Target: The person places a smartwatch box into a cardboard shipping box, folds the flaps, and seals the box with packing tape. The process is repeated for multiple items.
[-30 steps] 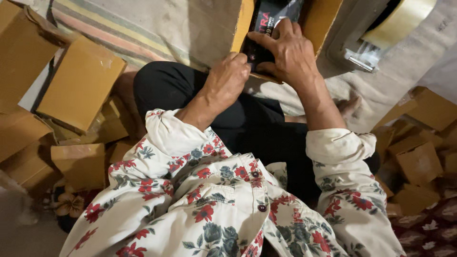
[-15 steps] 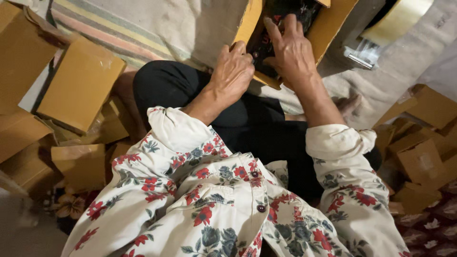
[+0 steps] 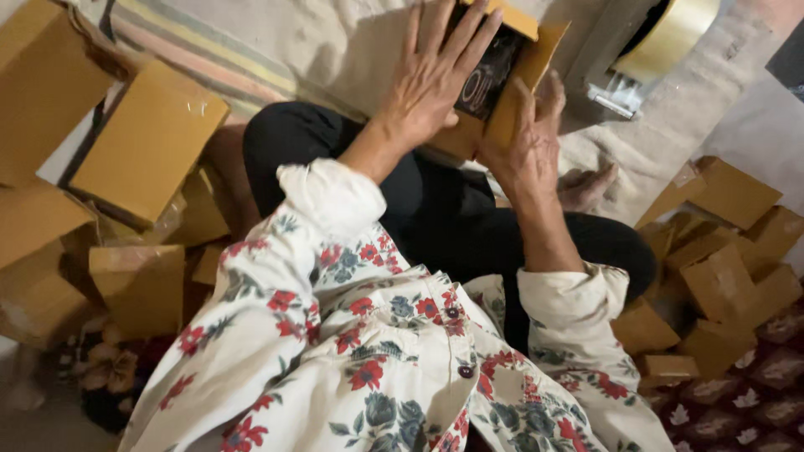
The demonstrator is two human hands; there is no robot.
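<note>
Small tan cartons [image 3: 720, 285] are heaped near right; flat cardboard boxes [image 3: 146, 142] lie left. At centre an open yellow-brown carton [image 3: 511, 92] with a black package [image 3: 486, 71] inside is pressed by the spread left hand [image 3: 435, 79] and gripped by the right hand [image 3: 528, 142], fingers closed on its side. A tape roll [image 3: 670, 33] is seen far right.

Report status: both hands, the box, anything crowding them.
Left hand flat on the open cardboard box, fingers spread. Right hand grips its lower side. Dark item inside. Tape dispenser close by, not touching.
</note>
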